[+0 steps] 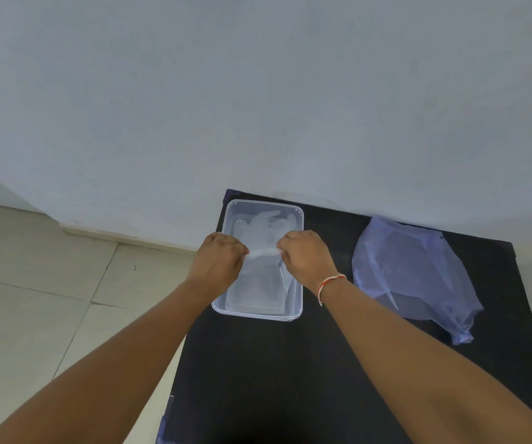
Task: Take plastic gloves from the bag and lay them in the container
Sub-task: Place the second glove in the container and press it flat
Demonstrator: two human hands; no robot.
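A clear rectangular plastic container (297, 216) stands at the far left of a black table. Thin see-through plastic gloves lie inside it. My left hand (218, 262) and my right hand (306, 256) hover over its middle, each pinching one end of the cuff of a clear plastic glove (266, 232). The cuff is stretched between them and the glove's fingers point toward the wall. To the right lies a translucent bluish plastic bag (412, 274), flat and crumpled, apart from both hands.
The black table (290, 379) abuts a pale wall (258, 91). Its left edge runs just beside the container, with a tiled floor (50, 299) below. A red-and-white thread circles my right wrist (330, 285).
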